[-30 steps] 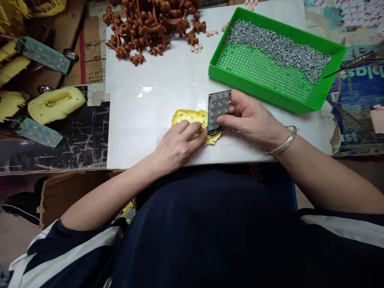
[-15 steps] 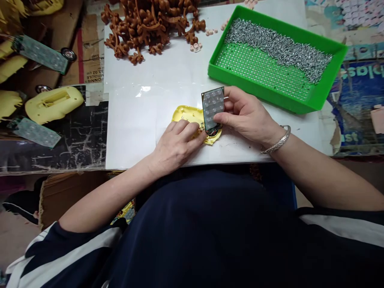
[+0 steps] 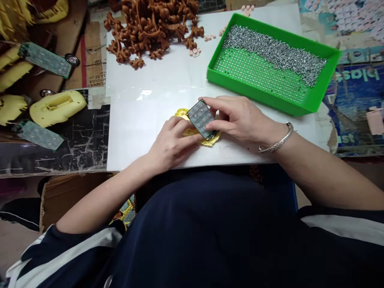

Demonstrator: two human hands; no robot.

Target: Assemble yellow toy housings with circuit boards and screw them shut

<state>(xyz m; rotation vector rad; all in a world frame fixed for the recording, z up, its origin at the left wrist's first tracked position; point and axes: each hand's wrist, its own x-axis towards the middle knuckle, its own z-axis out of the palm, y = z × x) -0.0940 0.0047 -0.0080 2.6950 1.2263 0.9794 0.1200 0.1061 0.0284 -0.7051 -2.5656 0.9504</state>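
A green circuit board (image 3: 200, 118) with a grey keypad sheet on it is pinched between the thumb and fingers of my right hand (image 3: 237, 118). It is tilted over a yellow plastic shell (image 3: 211, 141), which lies on the white work surface. My left hand (image 3: 173, 140) grips the shell's left side, its fingertips reaching close to the board's lower edge. Small dark parts and wires show at the board's lower right end. The board and my fingers hide most of the shell's inside.
A green tray (image 3: 258, 90) holding many silver screws stands at the back right. Brown plastic parts (image 3: 153, 30) are heaped at the back, with small pink pieces (image 3: 195, 52) beside them. On the left lie yellow shells (image 3: 57, 107) with other boards (image 3: 48, 59).
My right hand has shifted left and turned the board from nearly upright to slanting, lower over the yellow shell. My left hand stays at the shell. The whole view has shifted slightly.
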